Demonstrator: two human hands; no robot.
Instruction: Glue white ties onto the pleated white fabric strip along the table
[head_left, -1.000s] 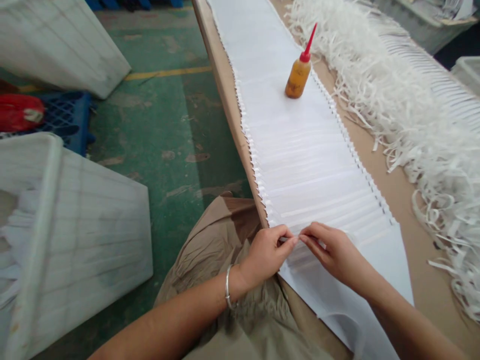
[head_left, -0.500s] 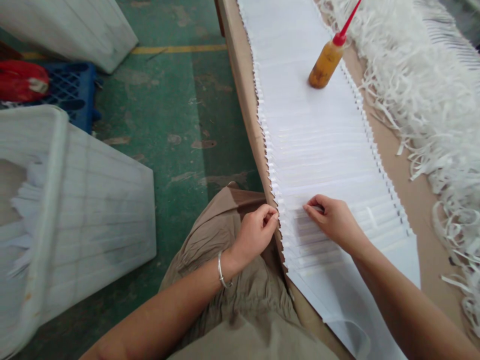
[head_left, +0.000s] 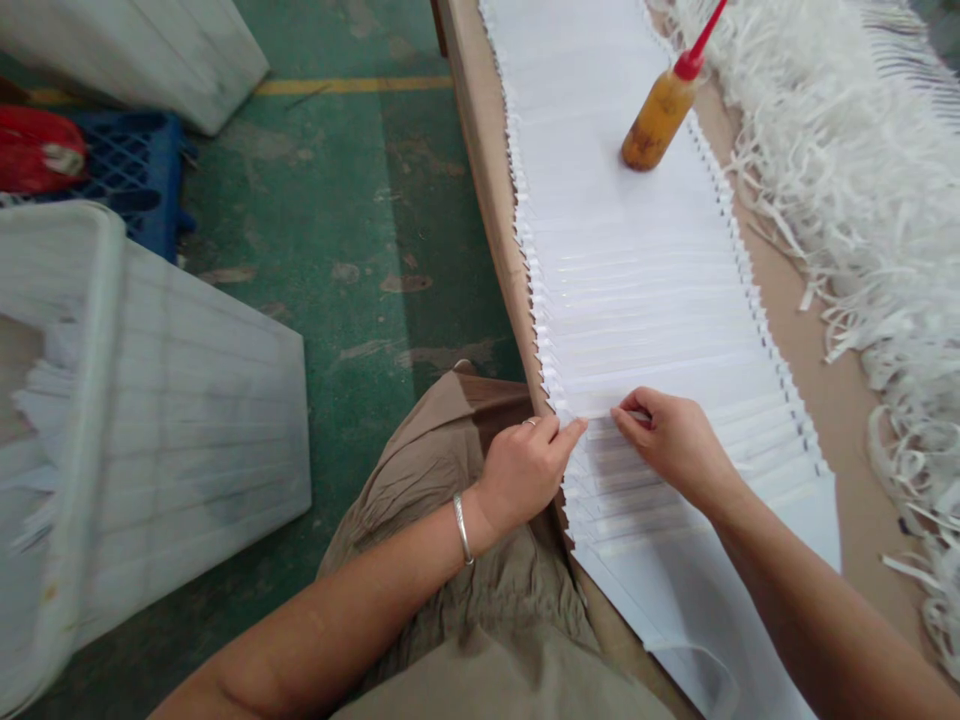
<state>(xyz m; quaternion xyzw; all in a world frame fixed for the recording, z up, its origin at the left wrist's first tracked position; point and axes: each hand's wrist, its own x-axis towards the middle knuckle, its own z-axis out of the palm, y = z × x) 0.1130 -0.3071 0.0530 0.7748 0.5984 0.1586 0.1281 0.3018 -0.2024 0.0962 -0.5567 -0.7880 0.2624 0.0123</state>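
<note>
A long run of white sheets [head_left: 622, 230], crossed by many thin white strips with folded ends along both edges, lies on the table. My left hand [head_left: 529, 470], with a silver bangle at the wrist, is at the near left edge; its index finger stretches onto the sheets and the other fingers are curled. What those fingers hold, if anything, is hidden. Just to the right, my right hand [head_left: 671, 440] pinches a thin white strip [head_left: 600, 414] low over the sheets. Farther up stands a bottle of amber liquid [head_left: 656, 122] with a red nozzle.
A heap of loose white strips [head_left: 870, 210] covers the table's right side. Brown board [head_left: 780, 260] shows between heap and sheets. Left of me, a large white bin [head_left: 217, 400] holds white paper pieces; a blue pallet [head_left: 154, 165] with a red bundle [head_left: 37, 150] lies behind.
My left hand has moved right from the table edge onto the sheets, and its index finger has stretched out. My right hand has stayed nearly in place, still pinched.
</note>
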